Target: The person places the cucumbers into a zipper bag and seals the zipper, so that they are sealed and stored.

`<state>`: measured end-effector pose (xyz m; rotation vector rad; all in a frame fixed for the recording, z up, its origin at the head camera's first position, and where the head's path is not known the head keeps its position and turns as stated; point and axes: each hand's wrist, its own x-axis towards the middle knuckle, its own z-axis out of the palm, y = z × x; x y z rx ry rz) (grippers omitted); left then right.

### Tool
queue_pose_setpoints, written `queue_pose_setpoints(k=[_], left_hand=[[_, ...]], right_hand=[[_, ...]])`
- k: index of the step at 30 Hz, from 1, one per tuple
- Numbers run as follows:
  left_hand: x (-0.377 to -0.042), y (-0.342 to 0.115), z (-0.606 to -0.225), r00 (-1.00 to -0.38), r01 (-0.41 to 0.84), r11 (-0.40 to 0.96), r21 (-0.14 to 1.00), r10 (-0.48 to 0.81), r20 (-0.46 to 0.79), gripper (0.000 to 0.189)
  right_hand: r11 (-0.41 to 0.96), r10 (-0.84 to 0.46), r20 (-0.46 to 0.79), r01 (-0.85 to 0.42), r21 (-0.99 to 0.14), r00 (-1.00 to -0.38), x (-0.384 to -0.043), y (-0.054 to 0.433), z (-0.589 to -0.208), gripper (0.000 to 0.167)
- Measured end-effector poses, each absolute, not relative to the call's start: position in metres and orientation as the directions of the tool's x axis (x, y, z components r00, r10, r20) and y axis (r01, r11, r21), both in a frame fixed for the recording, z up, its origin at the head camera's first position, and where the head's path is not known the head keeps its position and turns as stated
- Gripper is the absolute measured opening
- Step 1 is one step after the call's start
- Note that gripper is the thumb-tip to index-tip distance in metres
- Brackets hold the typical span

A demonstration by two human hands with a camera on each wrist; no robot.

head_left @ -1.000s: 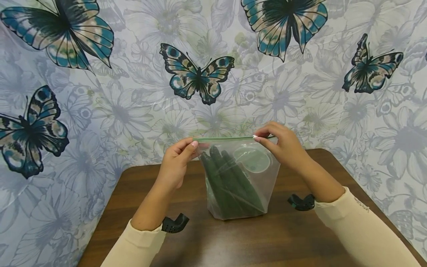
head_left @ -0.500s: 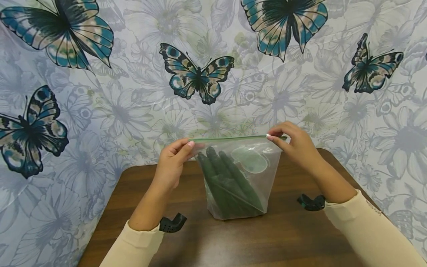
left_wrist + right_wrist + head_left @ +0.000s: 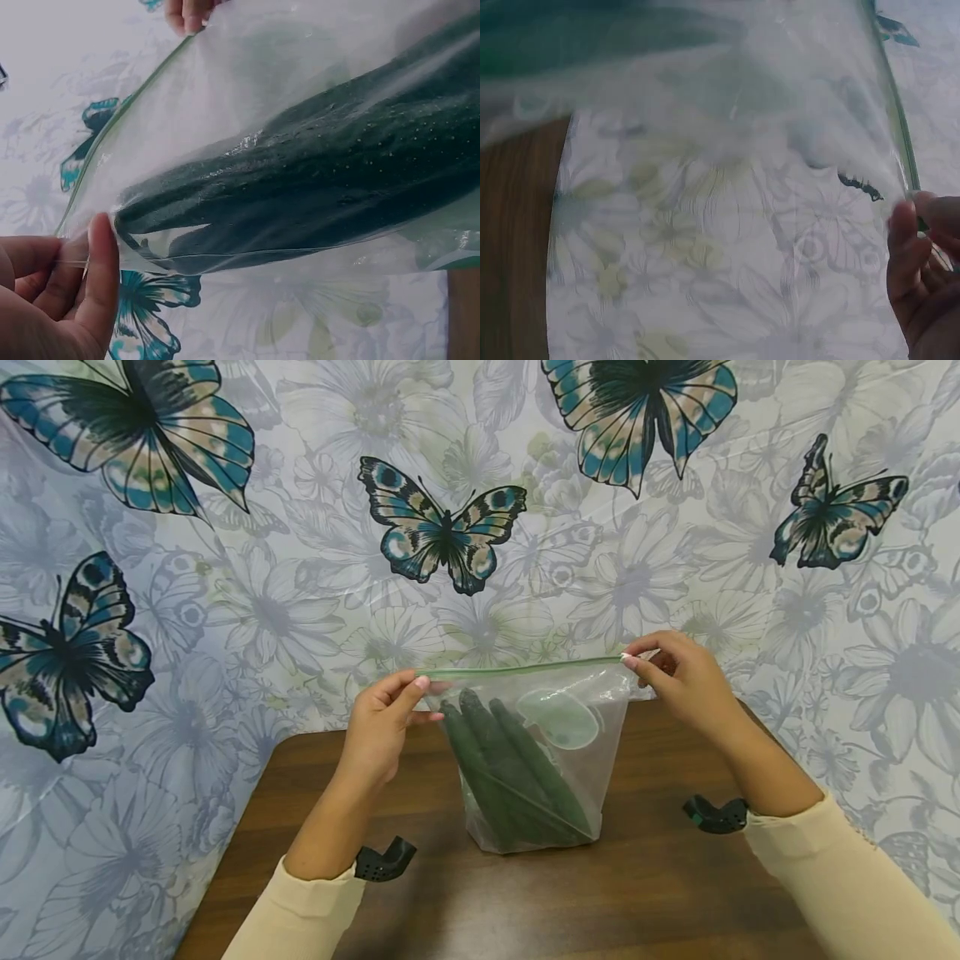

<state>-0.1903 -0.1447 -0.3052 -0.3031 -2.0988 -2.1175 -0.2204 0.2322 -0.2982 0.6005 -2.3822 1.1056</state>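
Observation:
A clear zip bag (image 3: 596, 777) stands upright on the table, with several dark green cucumbers (image 3: 495, 768) leaning inside it. Along its top runs a green zip strip (image 3: 525, 668), pulled nearly straight. My left hand (image 3: 378, 727) pinches the top left corner between thumb and fingers. At the other end of the strip, my right hand (image 3: 686, 685) pinches a small white slider (image 3: 626, 657) by the bag's top right corner. In the left wrist view the bumpy cucumber skin (image 3: 337, 157) shows through the plastic. A pale green oval print (image 3: 558, 718) marks the bag's upper right.
The brown wooden table (image 3: 510, 902) reaches back to a cloth backdrop (image 3: 300, 610) printed with flowers and butterflies. Black wrist mounts (image 3: 385, 860) stick out inward from both cream sleeves (image 3: 307, 910).
My right hand has slid rightward along the zip strip with the white slider, to the bag's right end. My left hand has shifted slightly left with its corner, stretching the top edge.

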Motion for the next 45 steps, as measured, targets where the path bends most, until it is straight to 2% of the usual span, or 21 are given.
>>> queue_pose_setpoints(k=[4, 6, 8, 11, 16, 19, 22, 25, 28, 34, 37, 45], left_hand=[[-0.195, -0.143, -0.304, -0.976, 0.21, -0.073, 0.975, 0.036, 0.213, 0.027], [-0.199, -0.141, -0.302, -0.98, 0.193, -0.087, 0.977, 0.027, 0.196, 0.023], [-0.206, -0.138, -0.301, -0.98, 0.194, -0.105, 0.975, 0.018, 0.197, 0.02], [-0.219, -0.134, -0.301, -0.969, 0.244, -0.123, 0.962, -0.001, 0.246, 0.017], [-0.238, -0.126, -0.299, -0.896, 0.443, -0.112, 0.889, -0.025, 0.443, 0.02], [-0.242, -0.125, -0.303, -0.874, 0.483, -0.088, 0.871, 0.021, 0.486, 0.024], [-0.24, -0.134, -0.321, -0.897, 0.424, -0.064, 0.903, 0.105, 0.429, 0.025], [-0.228, -0.149, -0.349, -0.917, 0.338, -0.023, 0.941, 0.216, 0.334, 0.025], [-0.207, -0.163, -0.378, -0.908, 0.274, 0.03, 0.961, 0.337, 0.249, 0.024], [-0.164, -0.168, -0.43, -0.851, 0.266, 0.297, 0.917, 0.519, 0.079, 0.024], [-0.151, -0.166, -0.45, -0.837, 0.276, 0.383, 0.882, 0.546, 0.025, 0.024], [-0.136, -0.169, -0.472, -0.842, 0.248, 0.387, 0.888, 0.54, 0.0, 0.023]], right_hand=[[0.296, -0.22, 0.37, -0.423, -0.856, -0.903, -0.227, 0.227, -0.295, 0.024], [0.179, -0.221, 0.315, -0.355, -0.917, -0.923, -0.234, 0.224, -0.294, 0.025], [0.118, -0.212, 0.304, -0.333, -0.936, -0.929, -0.243, 0.221, -0.294, 0.025], [0.058, -0.201, 0.363, -0.381, -0.923, -0.91, -0.259, 0.217, -0.296, 0.026], [0.022, -0.136, 0.531, -0.538, -0.842, -0.836, -0.279, 0.213, -0.303, 0.025], [0.025, -0.102, 0.603, -0.608, -0.793, -0.791, -0.278, 0.215, -0.312, 0.022], [0.02, -0.141, 0.632, -0.641, -0.768, -0.762, -0.266, 0.22, -0.331, 0.02], [0.073, -0.223, 0.598, -0.625, -0.777, -0.77, -0.243, 0.225, -0.355, 0.017], [0.164, -0.292, 0.527, -0.585, -0.794, -0.798, -0.213, 0.228, -0.38, 0.014], [0.324, -0.389, 0.416, -0.544, -0.774, -0.822, -0.162, 0.23, -0.435, 0.013], [0.356, -0.405, 0.351, -0.5, -0.79, -0.844, -0.148, 0.232, -0.456, 0.012], [0.356, -0.405, 0.272, -0.424, -0.833, -0.873, -0.13, 0.237, -0.485, 0.011]])
